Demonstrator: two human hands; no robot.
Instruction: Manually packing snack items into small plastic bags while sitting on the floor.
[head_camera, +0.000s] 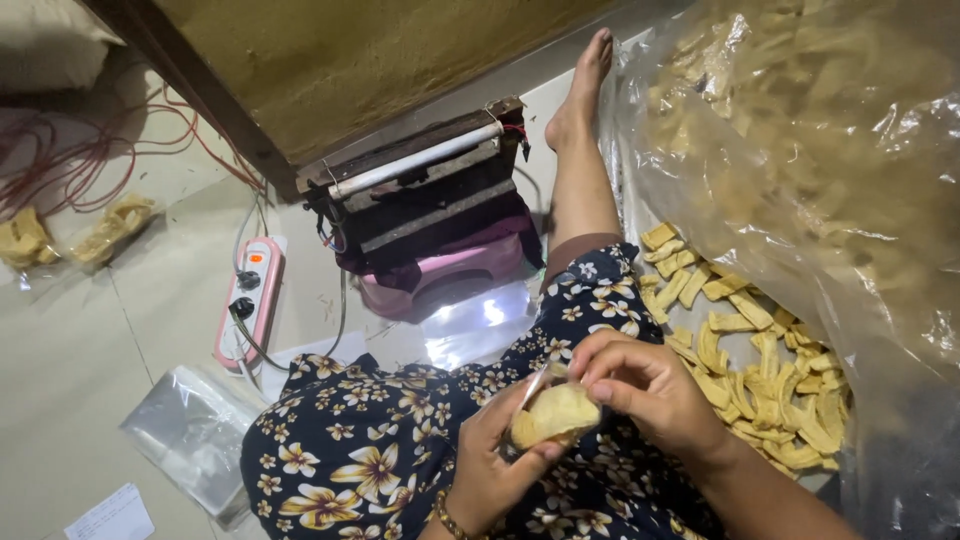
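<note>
Your left hand (490, 460) cups a small clear bag of chips (550, 412); your right hand (640, 385) pinches its mouth. It's light, slippery, brittle inside: hold the film's top edge.

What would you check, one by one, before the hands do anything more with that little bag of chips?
1. Left hand has the small clear bag in a firm hold: ok.
2. Right hand is at the bag's open top: ok.
3. Chips sit inside the bag, none sticking out: cannot tell.
4. Loose chips lie close by the right hand: ok.
5. Sealing machine in front has nothing lying on its bar: ok.
6. Power strip is switched on: cannot tell.
</note>
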